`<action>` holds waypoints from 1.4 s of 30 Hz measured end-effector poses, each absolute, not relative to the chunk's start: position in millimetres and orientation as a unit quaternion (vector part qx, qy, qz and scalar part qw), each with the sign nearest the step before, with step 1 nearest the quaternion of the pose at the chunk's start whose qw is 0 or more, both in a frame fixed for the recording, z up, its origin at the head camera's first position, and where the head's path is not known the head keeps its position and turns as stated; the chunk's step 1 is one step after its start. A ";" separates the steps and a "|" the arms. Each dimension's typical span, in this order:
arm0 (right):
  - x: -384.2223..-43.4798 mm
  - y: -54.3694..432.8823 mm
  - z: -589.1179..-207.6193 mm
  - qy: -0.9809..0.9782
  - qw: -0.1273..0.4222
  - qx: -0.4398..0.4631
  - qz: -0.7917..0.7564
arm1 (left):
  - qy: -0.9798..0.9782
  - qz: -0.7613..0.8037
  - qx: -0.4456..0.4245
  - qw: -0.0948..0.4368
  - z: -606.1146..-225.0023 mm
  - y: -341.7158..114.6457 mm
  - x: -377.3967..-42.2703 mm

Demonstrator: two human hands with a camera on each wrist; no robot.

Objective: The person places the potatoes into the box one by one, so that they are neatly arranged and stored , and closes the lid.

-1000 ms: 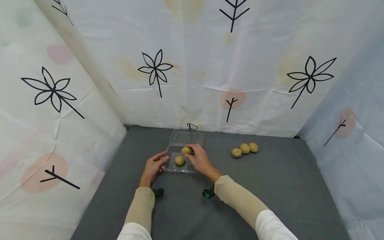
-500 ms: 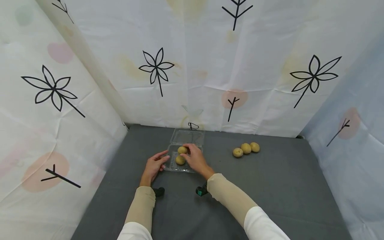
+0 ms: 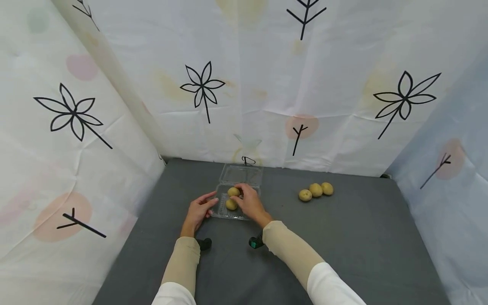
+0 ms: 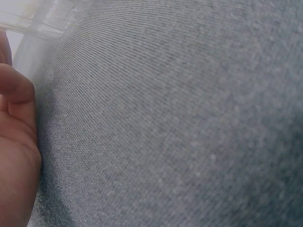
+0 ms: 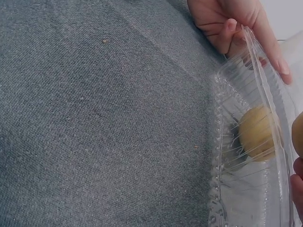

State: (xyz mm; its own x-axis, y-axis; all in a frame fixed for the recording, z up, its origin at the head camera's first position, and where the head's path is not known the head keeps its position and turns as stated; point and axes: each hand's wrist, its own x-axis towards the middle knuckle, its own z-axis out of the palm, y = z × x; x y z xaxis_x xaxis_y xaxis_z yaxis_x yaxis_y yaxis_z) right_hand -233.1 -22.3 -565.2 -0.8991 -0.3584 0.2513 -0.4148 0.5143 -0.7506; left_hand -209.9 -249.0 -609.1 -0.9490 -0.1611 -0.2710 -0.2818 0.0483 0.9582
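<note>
A clear plastic clamshell container [image 3: 253,189] lies on the grey table, its lid [image 3: 242,173] folded back toward the wall. My left hand [image 3: 197,213] holds the container's left side, thumb over the rim and fingers outside it. In the right wrist view, that hand [image 5: 236,21] is at the corner of the clear wall. One potato [image 5: 258,132] sits inside the container. Above and behind it, my right hand [image 3: 252,204] pinches a second potato [image 3: 234,192] between thumb and fingers. Whether this second potato touches the container floor is hidden.
Three potatoes lie in a slanting row to the right: a near one [image 3: 305,195], a middle one [image 3: 315,190] and a far one [image 3: 327,188]. Behind the grey table [image 3: 354,237] hangs a printed white cloth [image 3: 259,84], with further cloth at both sides.
My right hand has moved left with its potato, bringing it over the container beside the first potato, then nearly stopped. The left hand stays on the container's side.
</note>
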 end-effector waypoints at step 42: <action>-224.4 -25.1 -580.0 -0.922 0.035 0.170 0.347 | 0.732 0.665 -0.137 0.054 -611.0 -251.1 -208.9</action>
State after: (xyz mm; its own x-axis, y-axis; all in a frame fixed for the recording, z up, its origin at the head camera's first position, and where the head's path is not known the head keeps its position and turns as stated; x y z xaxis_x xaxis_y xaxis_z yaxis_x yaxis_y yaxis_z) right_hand -224.4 -25.1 -580.0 -0.9397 -0.2895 0.1820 -0.3376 0.7011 -0.6280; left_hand -208.9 -251.1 -611.0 -0.9567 -0.1284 -0.2613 -0.2723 0.0772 0.9591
